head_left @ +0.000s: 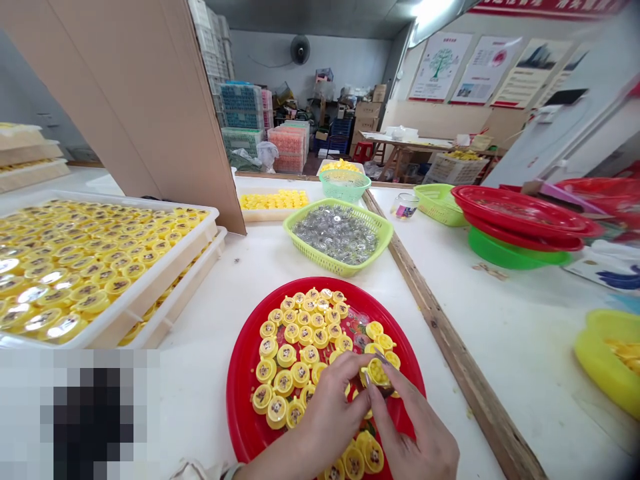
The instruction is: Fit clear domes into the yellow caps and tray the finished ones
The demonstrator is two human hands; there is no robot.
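Round yellow plastic cap (377, 373), light, stiff and probably slick at its smooth edge: held over a glossy red oval plastic tray (243, 393), just beside loose rows of matching yellow caps (300, 373). Left hand (330, 413) and right hand (415, 433) both grasp it, fingertips pinching from opposite sides. Best hold: the outer rim, away from the centre.

Yellow plastic caps (295, 353) with brown centres, ringed on a red tray (240, 400)
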